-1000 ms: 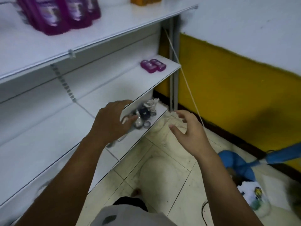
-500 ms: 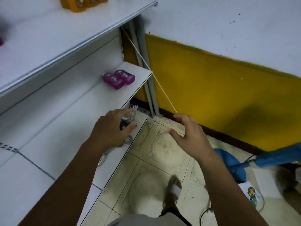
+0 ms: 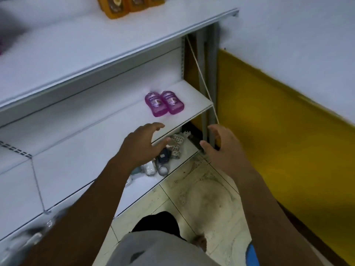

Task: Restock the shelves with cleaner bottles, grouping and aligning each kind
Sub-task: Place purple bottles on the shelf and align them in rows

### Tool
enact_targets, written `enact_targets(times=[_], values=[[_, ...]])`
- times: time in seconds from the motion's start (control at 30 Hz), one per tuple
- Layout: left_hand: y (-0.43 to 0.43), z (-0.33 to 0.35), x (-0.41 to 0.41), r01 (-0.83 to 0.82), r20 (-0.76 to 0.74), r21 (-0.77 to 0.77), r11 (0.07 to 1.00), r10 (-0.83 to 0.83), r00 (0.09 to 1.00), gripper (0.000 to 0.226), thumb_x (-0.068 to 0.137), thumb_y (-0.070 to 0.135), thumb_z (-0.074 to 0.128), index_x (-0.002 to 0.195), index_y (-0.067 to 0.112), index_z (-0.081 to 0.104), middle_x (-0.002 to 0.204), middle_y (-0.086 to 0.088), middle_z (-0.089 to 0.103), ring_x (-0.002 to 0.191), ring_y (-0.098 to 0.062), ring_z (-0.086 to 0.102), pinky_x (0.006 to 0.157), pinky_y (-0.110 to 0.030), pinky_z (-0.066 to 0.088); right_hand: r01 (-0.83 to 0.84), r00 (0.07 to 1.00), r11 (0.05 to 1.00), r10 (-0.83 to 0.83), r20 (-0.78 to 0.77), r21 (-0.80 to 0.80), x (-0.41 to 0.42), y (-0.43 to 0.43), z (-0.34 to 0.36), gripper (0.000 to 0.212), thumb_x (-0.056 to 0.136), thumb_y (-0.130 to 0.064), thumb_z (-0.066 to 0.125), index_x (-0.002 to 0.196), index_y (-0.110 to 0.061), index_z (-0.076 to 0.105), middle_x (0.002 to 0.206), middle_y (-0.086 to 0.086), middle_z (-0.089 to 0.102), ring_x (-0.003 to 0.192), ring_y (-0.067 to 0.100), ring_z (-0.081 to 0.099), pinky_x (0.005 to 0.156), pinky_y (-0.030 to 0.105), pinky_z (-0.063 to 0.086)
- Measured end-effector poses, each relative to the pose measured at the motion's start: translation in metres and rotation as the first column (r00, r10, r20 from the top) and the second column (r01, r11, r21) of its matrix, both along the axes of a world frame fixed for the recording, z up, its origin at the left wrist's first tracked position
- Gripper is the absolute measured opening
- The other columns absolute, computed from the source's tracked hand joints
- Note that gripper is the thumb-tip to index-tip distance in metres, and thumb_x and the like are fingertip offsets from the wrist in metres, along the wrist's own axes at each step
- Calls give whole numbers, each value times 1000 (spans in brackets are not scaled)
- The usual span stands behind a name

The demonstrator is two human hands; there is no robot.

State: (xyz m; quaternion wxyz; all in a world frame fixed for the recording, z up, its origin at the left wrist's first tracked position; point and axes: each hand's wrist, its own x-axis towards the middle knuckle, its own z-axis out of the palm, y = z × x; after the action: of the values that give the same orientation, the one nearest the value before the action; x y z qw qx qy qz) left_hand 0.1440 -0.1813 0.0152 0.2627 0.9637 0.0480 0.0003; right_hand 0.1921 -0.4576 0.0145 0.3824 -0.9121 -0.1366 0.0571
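Two purple cleaner bottles point(image 3: 164, 103) stand side by side near the right end of the middle white shelf point(image 3: 107, 129). Orange bottles point(image 3: 130, 4) line the back of the top shelf point(image 3: 115, 43). My left hand point(image 3: 143, 145) hovers over the front edge of the middle shelf, fingers spread and holding nothing, a short way in front of the purple bottles. My right hand point(image 3: 223, 148) floats to the right beside the shelf's end, fingers loosely spread, empty.
Small odds and ends point(image 3: 167, 152) lie on the bottom shelf under my left hand. A thin cord point(image 3: 201, 81) runs diagonally past the grey upright point(image 3: 206, 77). A yellow-and-white wall point(image 3: 288, 131) closes the right side. Tiled floor point(image 3: 201, 198) lies below.
The view swung up and left, so the purple bottles now sit closer to centre. My left hand lifted off the shelf edge and spread its fingers; my right hand opened wider.
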Motion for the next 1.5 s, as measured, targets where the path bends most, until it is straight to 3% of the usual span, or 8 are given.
enact_targets(times=[0.37, 0.47, 0.57, 0.9, 1.03, 1.2, 1.37, 1.5], values=[[34, -55, 88, -310, -231, -85, 947, 284, 930, 59, 92, 75, 55, 142, 45, 47, 141, 17, 58, 125, -11, 58, 107, -40, 48, -119, 973, 981, 146, -179, 155, 154, 41, -57, 55, 88, -63, 69, 135, -40, 52, 133, -9, 60, 122, 12, 60, 99, 45, 57], [40, -71, 124, -402, -305, -158, 902, 343, 889, 64, 91, 73, 59, 144, 39, 47, 140, 12, 59, 124, -15, 59, 107, -40, 50, -84, 957, 975, 137, -256, 205, 188, 57, -67, 51, 88, -47, 78, 131, -37, 52, 129, -1, 60, 121, 20, 60, 94, 37, 57], [43, -85, 164, -533, -357, -237, 812, 437, 825, 72, 91, 69, 63, 149, 30, 44, 145, 2, 59, 128, -21, 60, 108, -40, 49, -94, 954, 982, 137, -267, 166, 222, 76, -74, 54, 89, -43, 78, 134, -30, 52, 125, 0, 60, 111, 20, 60, 83, 22, 49], [66, -177, 240, -719, -349, -451, 528, 638, 687, 86, 93, 59, 69, 157, 11, 39, 146, -15, 59, 123, -30, 65, 100, -35, 51, -235, 912, 967, 256, -321, 103, 316, 156, -162, 90, 77, -70, 74, 148, -29, 37, 134, 2, 62, 117, 23, 63, 101, 45, 56], [64, -196, 266, -712, -263, -441, 547, 679, 685, 60, 90, 64, 69, 122, 14, 59, 113, -8, 72, 96, -26, 73, 81, -39, 60, -245, 913, 969, 229, -337, -8, 330, 171, -193, 111, 62, -87, 62, 148, -25, 30, 136, 8, 61, 120, 32, 63, 100, 51, 56], [67, -200, 280, -740, -263, -301, 602, 693, 671, 50, 92, 67, 62, 96, 19, 75, 86, -2, 72, 76, -17, 69, 64, -28, 46, -246, 898, 969, 214, -383, -35, 347, 182, -210, 88, 60, -79, 75, 126, -20, 65, 110, 0, 73, 98, 23, 72, 89, 43, 62], [79, -198, 263, -734, -379, -586, 343, 684, 623, 50, 82, 55, 83, 105, 11, 78, 98, -8, 80, 86, -24, 77, 80, -38, 65, -239, 852, 960, 280, -443, 147, 346, 180, -200, 39, 79, -41, 87, 110, -21, 76, 92, -1, 77, 86, 18, 74, 69, 28, 57], [76, -179, 236, -625, -483, -779, 58, 580, 656, 48, 87, 42, 82, 115, 4, 74, 107, -15, 80, 91, -26, 77, 70, -31, 60, -188, 798, 948, 299, -523, 256, 336, 178, -176, 37, 84, -34, 84, 114, -15, 74, 93, 4, 77, 82, 20, 76, 57, 27, 55]])
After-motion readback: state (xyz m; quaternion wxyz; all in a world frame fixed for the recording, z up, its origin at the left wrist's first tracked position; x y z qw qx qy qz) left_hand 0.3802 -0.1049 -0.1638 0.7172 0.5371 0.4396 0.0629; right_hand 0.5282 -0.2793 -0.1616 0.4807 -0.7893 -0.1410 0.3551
